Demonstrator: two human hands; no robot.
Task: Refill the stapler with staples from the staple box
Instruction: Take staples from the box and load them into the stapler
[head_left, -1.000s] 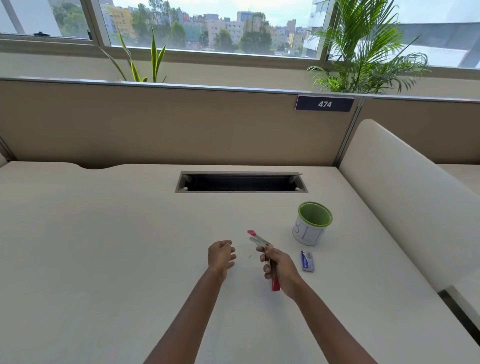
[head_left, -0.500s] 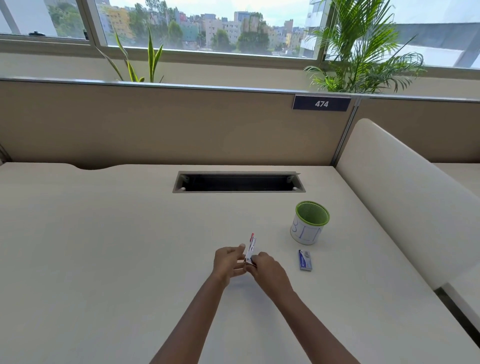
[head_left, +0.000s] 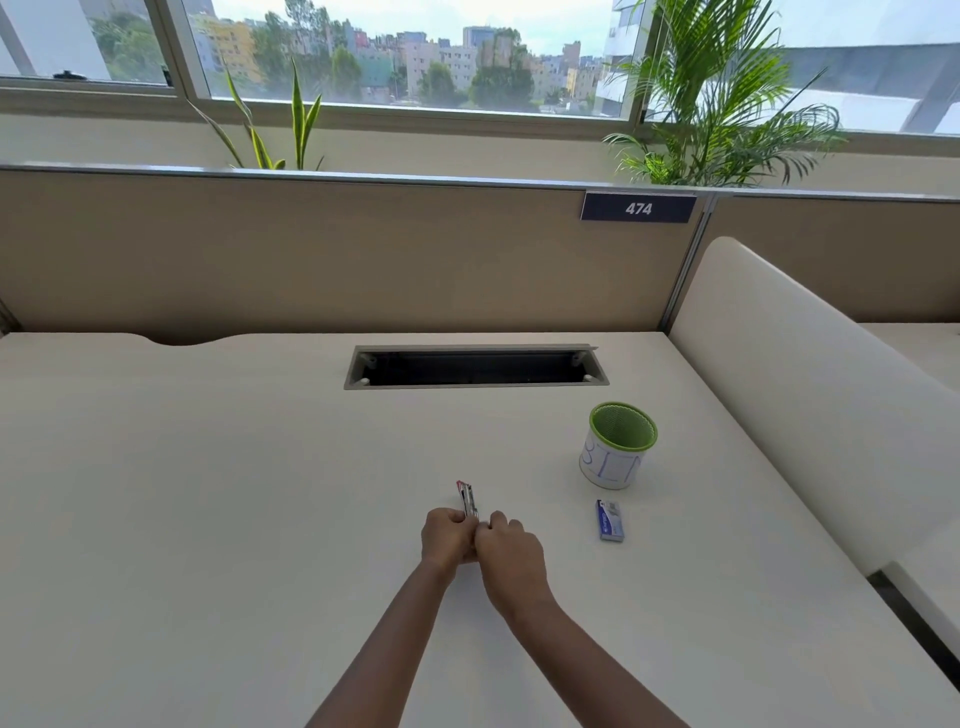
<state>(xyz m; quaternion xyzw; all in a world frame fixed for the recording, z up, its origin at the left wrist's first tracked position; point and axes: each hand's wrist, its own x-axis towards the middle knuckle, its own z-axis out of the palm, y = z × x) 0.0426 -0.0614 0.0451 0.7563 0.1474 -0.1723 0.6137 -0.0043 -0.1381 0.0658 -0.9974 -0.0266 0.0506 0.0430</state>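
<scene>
- Stapler (head_left: 467, 500): red/silver, held just above desk (head_left: 208, 519), tip sticks up & away from between the hands, rest hidden by fingers.
- L hand (head_left: 445, 538): fingers curled round stapler's left side.
- R hand (head_left: 506, 552): curled, gripping stapler from the right, knuckles touching L hand.
- Staple box (head_left: 609, 520): blue, flat on desk, right of R hand, apart from it.
- Green-rimmed cup (head_left: 618, 446): upright, just behind box.
</scene>
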